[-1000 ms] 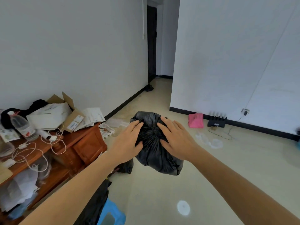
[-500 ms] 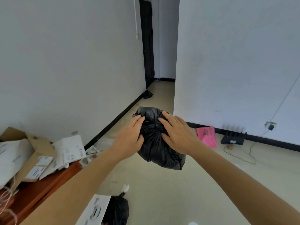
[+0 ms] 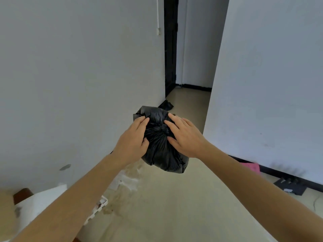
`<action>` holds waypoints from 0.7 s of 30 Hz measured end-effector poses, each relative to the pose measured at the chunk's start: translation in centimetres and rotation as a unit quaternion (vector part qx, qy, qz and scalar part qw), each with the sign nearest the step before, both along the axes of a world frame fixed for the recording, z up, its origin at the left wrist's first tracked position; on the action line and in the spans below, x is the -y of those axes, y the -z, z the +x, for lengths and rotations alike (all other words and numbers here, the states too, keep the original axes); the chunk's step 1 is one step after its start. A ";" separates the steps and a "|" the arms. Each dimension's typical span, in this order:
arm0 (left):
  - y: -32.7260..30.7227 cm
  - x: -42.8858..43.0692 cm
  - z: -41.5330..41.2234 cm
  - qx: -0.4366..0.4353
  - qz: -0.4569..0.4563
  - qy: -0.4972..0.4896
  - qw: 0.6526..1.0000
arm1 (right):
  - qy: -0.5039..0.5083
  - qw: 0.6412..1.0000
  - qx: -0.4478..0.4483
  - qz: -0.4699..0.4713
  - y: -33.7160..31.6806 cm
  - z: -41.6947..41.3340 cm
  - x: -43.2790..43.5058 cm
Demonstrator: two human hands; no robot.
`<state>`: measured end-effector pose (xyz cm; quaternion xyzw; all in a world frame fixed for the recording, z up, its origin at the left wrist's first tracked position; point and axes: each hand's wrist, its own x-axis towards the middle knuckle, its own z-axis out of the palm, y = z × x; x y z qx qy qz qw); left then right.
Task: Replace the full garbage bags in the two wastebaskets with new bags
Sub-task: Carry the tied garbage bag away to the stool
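Note:
A full black garbage bag (image 3: 161, 151), knotted at its top, hangs in the air in front of me at chest height. My left hand (image 3: 133, 140) presses against its left side with the fingers spread over the plastic. My right hand (image 3: 186, 137) grips its right side, fingertips next to the knot. Both arms are stretched forward. No wastebasket is in view.
A white wall runs along the left to a dark doorway (image 3: 170, 49) and a narrow corridor ahead. Another small black bag (image 3: 166, 105) lies on the floor by the doorway. A pink item (image 3: 250, 166) and a black rack (image 3: 291, 186) lie along the right wall. White papers (image 3: 40, 199) sit at lower left.
The view has swung up and toward the corridor; the wooden table and clutter have slid out of frame at the left. Both hands keep the same hold on the bag.

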<state>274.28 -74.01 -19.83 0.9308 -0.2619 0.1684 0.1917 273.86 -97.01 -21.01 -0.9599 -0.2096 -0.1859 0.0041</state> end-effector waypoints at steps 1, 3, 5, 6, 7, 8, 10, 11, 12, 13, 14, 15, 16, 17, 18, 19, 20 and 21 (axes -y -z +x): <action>-0.4 0.4 3.4 -0.002 0.005 0.006 1.000 | 0.002 1.000 -0.001 0.000 -0.3 3.1 0.5; -1.6 1.7 10.2 0.000 0.017 0.023 1.000 | 0.016 1.000 0.007 0.004 -1.1 9.1 1.9; -2.4 3.7 16.8 0.002 0.021 0.036 0.999 | 0.030 0.999 0.009 0.020 -1.5 14.7 3.7; -2.6 4.8 19.9 -0.001 0.024 0.043 0.999 | 0.039 0.999 0.009 0.026 -1.4 17.5 4.8; -2.6 6.1 23.0 -0.003 0.029 0.051 0.998 | 0.048 0.998 0.011 0.031 -1.2 20.4 5.8; -2.4 7.3 26.1 -0.004 0.031 0.059 0.998 | 0.054 0.998 0.012 0.033 -0.8 23.4 7.0; -1.8 9.8 32.7 0.000 0.034 0.070 0.997 | 0.060 0.998 0.017 0.032 -0.1 29.8 9.4; -1.4 11.0 36.1 0.004 0.036 0.072 0.997 | 0.061 0.998 0.018 0.029 0.3 33.1 10.7; -1.0 12.3 39.3 0.008 0.036 0.070 0.997 | 0.060 0.998 0.018 0.026 0.7 36.3 11.9; -0.6 13.5 42.5 0.009 0.035 0.067 0.997 | 0.058 0.998 0.017 0.024 1.0 39.5 13.1; -0.4 14.9 45.6 0.006 0.034 0.063 0.997 | 0.058 0.998 0.014 0.023 1.1 42.6 14.3; -0.4 16.1 48.6 0.000 0.032 0.059 0.998 | 0.058 0.998 0.010 0.021 1.1 45.8 15.5; -0.6 17.4 51.5 -0.006 0.032 0.058 0.998 | 0.057 0.998 0.006 0.017 0.9 48.9 16.6; -0.9 18.5 54.3 -0.009 0.036 0.059 0.998 | 0.052 0.999 0.000 0.013 0.6 51.9 17.7; -1.3 19.4 57.1 -0.010 0.041 0.060 0.997 | 0.047 0.999 -0.004 0.007 0.3 54.9 18.7; -1.8 20.2 59.8 -0.008 0.044 0.058 0.997 | 0.040 0.999 -0.006 0.004 -0.2 58.0 19.5; -2.4 20.8 62.5 -0.006 0.042 0.053 0.998 | 0.035 0.999 -0.006 0.004 -0.7 61.0 20.2; -2.8 21.2 65.1 -0.006 0.038 0.047 0.998 | 0.028 1.000 -0.008 0.006 -1.1 63.9 20.7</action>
